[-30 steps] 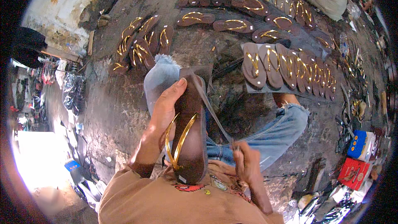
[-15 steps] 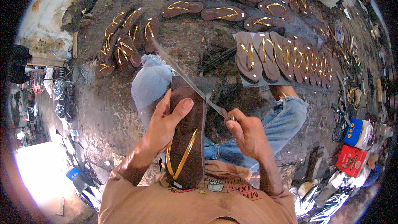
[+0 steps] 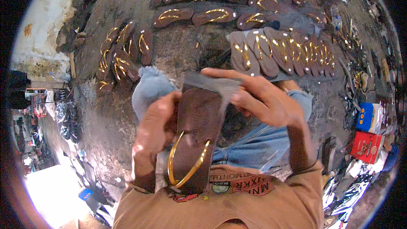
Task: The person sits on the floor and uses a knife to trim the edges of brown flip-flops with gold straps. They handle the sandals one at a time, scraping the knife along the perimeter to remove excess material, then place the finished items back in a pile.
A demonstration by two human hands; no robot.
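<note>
A dark brown flip-flop (image 3: 199, 112) with a gold V-shaped strap (image 3: 186, 181) is held upright against my chest, its toe end pointing away from me. My left hand (image 3: 157, 118) is closed around its left edge, fingers partly hidden behind it. A thin grey sole sheet (image 3: 212, 83) juts past the toe. At the sheet's upper right corner, my right hand (image 3: 269, 104) grips it between thumb and fingers, with the index finger stretched along the top edge. The knife is hidden from view.
Finished flip-flops (image 3: 275, 53) stand in a row on the ground at the right. More flip-flops (image 3: 214, 17) lie at the far side, and a cluster (image 3: 123, 59) sits at the left. A blue box (image 3: 368, 116) and a red box (image 3: 366, 147) are at the right.
The knife that my right hand held along the sandal's right edge has gone out of sight. That hand has moved up and onto the grey sheet; the flip-flop stays in my left hand.
</note>
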